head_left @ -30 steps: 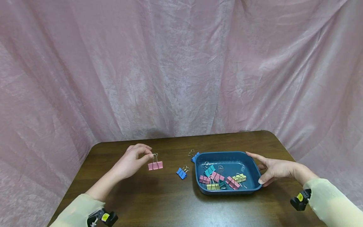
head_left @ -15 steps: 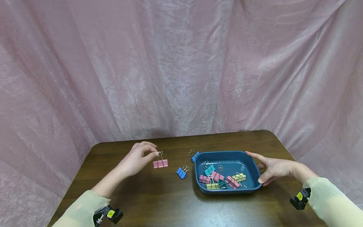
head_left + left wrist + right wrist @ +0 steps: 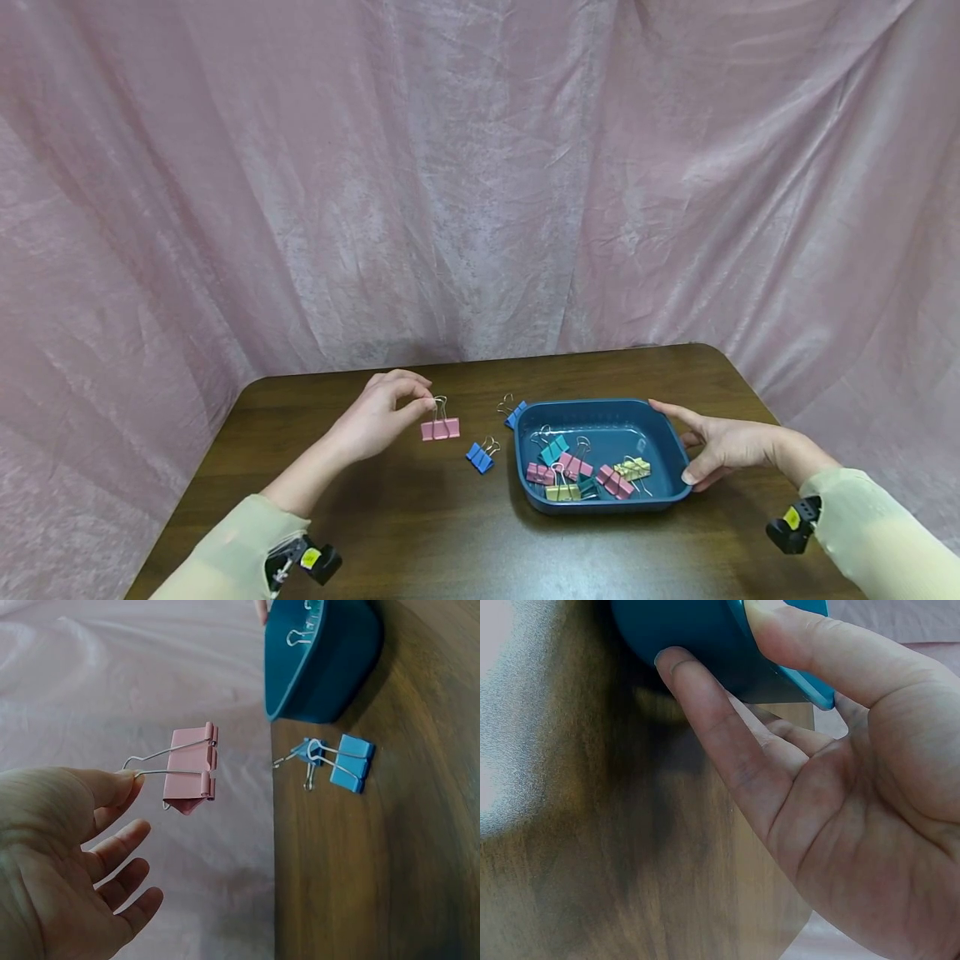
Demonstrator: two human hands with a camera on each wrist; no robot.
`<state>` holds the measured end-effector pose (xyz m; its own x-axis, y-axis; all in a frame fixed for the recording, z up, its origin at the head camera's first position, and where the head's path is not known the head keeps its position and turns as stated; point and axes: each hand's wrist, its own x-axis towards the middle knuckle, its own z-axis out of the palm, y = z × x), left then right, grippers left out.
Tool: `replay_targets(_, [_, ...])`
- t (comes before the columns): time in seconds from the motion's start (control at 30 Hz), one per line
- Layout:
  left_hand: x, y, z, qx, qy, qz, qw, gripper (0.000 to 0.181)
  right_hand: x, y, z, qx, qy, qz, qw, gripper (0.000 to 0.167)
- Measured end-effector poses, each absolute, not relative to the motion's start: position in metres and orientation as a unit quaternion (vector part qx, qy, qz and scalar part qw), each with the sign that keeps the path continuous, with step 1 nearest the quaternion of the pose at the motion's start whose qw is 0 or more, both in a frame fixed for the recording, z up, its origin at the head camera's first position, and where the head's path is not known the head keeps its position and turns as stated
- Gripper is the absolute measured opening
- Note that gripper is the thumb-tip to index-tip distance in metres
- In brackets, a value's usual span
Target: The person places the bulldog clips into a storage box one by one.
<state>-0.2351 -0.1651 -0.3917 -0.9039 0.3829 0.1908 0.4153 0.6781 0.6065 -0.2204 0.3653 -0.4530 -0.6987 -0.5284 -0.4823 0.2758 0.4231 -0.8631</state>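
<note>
My left hand (image 3: 381,418) pinches a pink binder clip (image 3: 440,429) by its wire handle, between thumb and forefinger. The clip hangs above the table, body down, and the left wrist view shows the other fingers spread loosely below the pinch. On the right, my right hand (image 3: 726,450) grips the right end of a dark blue tray (image 3: 600,506). In the right wrist view, the thumb (image 3: 802,634) lies over the tray's rim and a finger (image 3: 705,705) touches its outer wall. Inside the tray lie several pink, yellow and teal binder clips (image 3: 576,467).
Two blue binder clips lie on the brown wooden table (image 3: 420,533), left of the tray: a nearer one (image 3: 480,457) and a farther one (image 3: 515,415) close against the tray's corner. A pink curtain (image 3: 450,183) hangs behind the table's back edge.
My left hand has moved to the right and slightly up in the head view, carrying the pink binder clip nearer the blue ones. The right hand and tray have stayed in place.
</note>
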Motion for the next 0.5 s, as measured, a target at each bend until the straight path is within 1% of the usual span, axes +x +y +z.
replay_targets(0.5, [-0.239,-0.140,-0.390,-0.234,-0.908,-0.348,0.019,0.009,-0.221,0.367,-0.456,-0.093,0.747,-0.537,0.381,0.119])
